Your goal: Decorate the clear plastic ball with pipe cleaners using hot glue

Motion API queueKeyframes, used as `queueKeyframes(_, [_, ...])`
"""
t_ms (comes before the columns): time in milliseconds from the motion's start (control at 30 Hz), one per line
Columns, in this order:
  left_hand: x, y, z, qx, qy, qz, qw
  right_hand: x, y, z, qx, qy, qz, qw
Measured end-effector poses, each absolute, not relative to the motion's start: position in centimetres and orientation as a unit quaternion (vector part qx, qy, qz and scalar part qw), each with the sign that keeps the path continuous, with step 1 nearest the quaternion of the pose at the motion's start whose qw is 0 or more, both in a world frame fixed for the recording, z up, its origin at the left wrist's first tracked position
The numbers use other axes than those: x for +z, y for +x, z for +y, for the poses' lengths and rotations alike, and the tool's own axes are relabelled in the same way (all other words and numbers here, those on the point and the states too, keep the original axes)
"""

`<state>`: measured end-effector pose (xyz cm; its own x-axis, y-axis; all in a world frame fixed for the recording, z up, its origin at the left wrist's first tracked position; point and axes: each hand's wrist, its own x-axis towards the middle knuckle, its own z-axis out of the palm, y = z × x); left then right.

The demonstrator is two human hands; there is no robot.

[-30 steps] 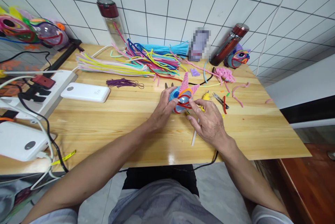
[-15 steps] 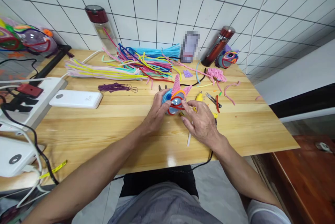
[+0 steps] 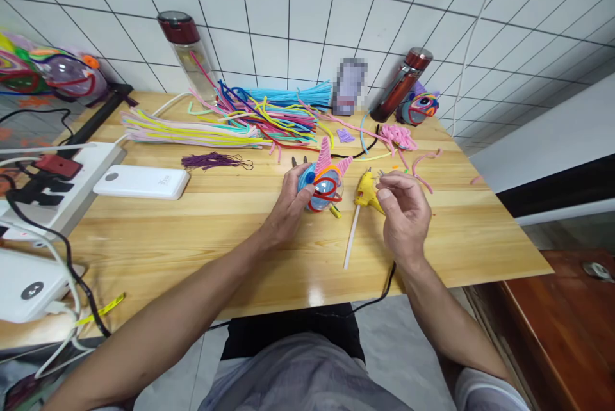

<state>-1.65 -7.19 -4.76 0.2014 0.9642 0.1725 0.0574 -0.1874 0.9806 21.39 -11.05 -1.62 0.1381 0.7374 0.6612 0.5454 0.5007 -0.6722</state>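
The left hand (image 3: 287,206) has its grip around the blue end of a fish-shaped craft (image 3: 328,185), thumb on the near face. The fish looks light and hollow; its clear, rounded plastic middle would likely be slippery and dent if squeezed, while the fuzzy blue wrapping should give better purchase. The ribbed pink fins (image 3: 325,153) standing above that grip seem soft and easily bent, so the body is the better hold. Raised red strips (image 3: 327,198) cross the glossy shell.

The right hand (image 3: 407,216) is apart from the fish, its grip narrow with fingers curled; whether it holds anything, I cannot tell. Just left of it lies a hard yellow glue gun (image 3: 365,191) with a stiff, pale glue stick (image 3: 352,238) on the smooth wood-grained counter (image 3: 216,232). Beyond both grips are fuzzy, bendable pipe cleaners (image 3: 192,129).
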Motion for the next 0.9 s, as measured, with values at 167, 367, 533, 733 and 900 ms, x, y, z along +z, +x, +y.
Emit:
queueKeyframes(167, [-4.6,-1.7,-7.2,0.473,0.608,0.419,0.48,-1.6,20.8,-10.8,0.155,-0.477,-0.674,0.542])
queueKeyframes(367, [-4.7,-1.7,-7.3,0.473,0.61,0.417,0.481,0.1,20.2,-9.4,0.152,-0.505,-0.679,0.511])
queueKeyframes(533, [-4.7,-1.8,-7.3,0.469,0.626,0.412,0.468,-0.1,19.9,-7.9,0.137,-0.537,-0.682,0.477])
queueKeyframes(733, [-4.9,-1.8,-7.4,0.471,0.643,0.404,0.45,-0.9,19.7,-6.9,0.139,-0.55,-0.695,0.442])
queueKeyframes(900, [-5.0,-1.9,-7.5,0.47,0.654,0.399,0.437,-1.3,19.9,-6.3,0.166,-0.554,-0.694,0.43])
